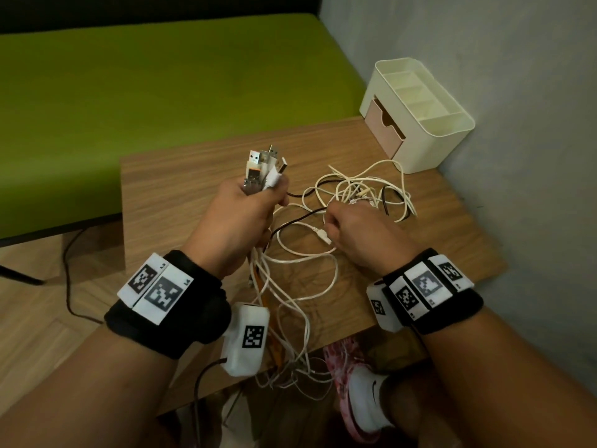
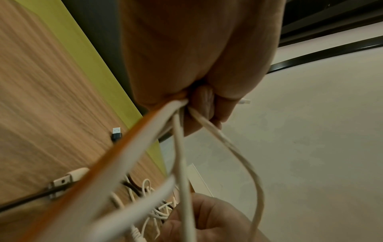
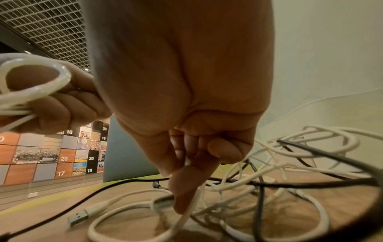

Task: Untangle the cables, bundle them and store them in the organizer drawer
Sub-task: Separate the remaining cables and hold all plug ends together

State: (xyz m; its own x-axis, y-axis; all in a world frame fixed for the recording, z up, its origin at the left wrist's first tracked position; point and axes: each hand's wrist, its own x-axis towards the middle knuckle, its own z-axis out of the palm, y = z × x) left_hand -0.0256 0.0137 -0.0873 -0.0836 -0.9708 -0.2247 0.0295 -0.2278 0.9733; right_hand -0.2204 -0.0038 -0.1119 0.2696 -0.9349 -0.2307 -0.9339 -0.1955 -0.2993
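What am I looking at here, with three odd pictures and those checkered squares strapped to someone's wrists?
No robot: a person is sorting cables, filmed by three worn cameras. The big picture comes from a head camera; the other two come from wrist cameras looking along each hand. The checkered squares are markers on the black wristbands.

The left hand grips a bunch of cable ends, USB plugs sticking up, cords trailing past the wooden table edge. The right hand pinches a white cable out of the tangle of white and dark cables lying on the table. At the far corner stands a cream organizer with a pink drawer, slightly open.
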